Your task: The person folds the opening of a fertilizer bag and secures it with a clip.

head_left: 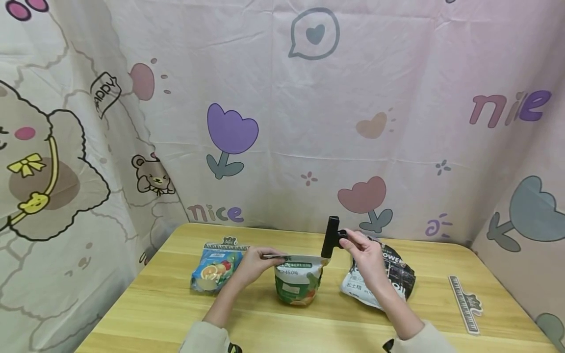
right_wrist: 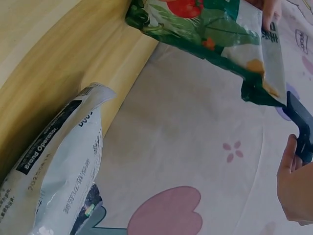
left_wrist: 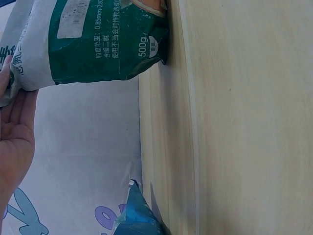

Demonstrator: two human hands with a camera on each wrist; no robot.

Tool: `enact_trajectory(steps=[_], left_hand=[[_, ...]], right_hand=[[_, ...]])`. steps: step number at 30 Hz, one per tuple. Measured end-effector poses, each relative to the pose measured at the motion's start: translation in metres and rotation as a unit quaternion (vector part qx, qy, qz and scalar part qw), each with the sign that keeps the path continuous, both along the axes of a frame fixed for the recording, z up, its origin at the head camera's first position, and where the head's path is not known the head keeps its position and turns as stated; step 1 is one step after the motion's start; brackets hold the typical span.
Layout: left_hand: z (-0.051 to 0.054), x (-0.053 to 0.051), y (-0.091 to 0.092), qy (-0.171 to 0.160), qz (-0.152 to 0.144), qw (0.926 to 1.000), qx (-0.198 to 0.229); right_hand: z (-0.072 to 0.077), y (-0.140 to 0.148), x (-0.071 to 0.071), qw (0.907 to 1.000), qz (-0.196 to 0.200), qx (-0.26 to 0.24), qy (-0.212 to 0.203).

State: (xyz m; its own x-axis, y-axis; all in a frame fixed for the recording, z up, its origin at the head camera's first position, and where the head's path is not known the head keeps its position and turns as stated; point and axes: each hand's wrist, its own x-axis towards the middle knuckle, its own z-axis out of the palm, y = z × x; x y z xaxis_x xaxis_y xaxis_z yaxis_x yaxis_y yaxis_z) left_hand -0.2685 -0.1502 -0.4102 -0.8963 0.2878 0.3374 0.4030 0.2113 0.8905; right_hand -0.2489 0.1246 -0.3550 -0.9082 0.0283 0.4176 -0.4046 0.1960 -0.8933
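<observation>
A green and white 500 g bag stands on the table, its top folded flat. My left hand pinches that folded top at its left end, thumb on one face and fingers behind it in the left wrist view. At the other end, my right hand holds a black bulldog clip by its handle. The clip stands nearly upright with its lower end at the bag's top right corner; whether its jaws bite the bag I cannot tell. In the right wrist view the clip meets the same corner.
Left of the bag lies a blue fruit-printed packet with a piano-key clip along its top. Behind my right forearm leans a black and white soil bag. Another piano-key clip lies at the table's right. A printed cloth hangs behind.
</observation>
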Motion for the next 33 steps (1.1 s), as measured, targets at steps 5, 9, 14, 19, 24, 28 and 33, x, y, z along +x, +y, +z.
enact_trajectory(steps=[5,9,14,19,24,28,33], left_hand=[[0.000,0.000,0.001,0.002,-0.001,1.0000,-0.004],[-0.001,0.000,0.001,0.007,0.000,1.0000,-0.006],[-0.001,0.001,0.002,-0.002,0.001,0.9999,-0.012],[0.012,0.009,0.004,-0.011,0.007,0.9999,-0.010],[0.027,0.019,0.006,-0.013,0.012,0.9997,-0.017],[0.030,0.021,0.006,-0.014,0.019,0.9995,-0.022],[0.027,0.018,0.006,-0.012,0.019,0.9996,-0.019]], right_hand=[[-0.004,-0.004,0.001,0.9969,-0.011,0.048,0.062],[-0.005,-0.007,0.001,0.9932,0.000,0.060,0.100],[-0.005,-0.011,0.005,0.9859,0.005,0.083,0.145],[0.010,-0.019,0.017,0.9668,0.005,0.126,0.222],[0.015,-0.025,0.016,0.9525,0.020,0.141,0.269],[-0.001,-0.024,0.002,0.9442,0.035,0.159,0.286],[-0.011,-0.025,-0.004,0.9325,0.042,0.203,0.296]])
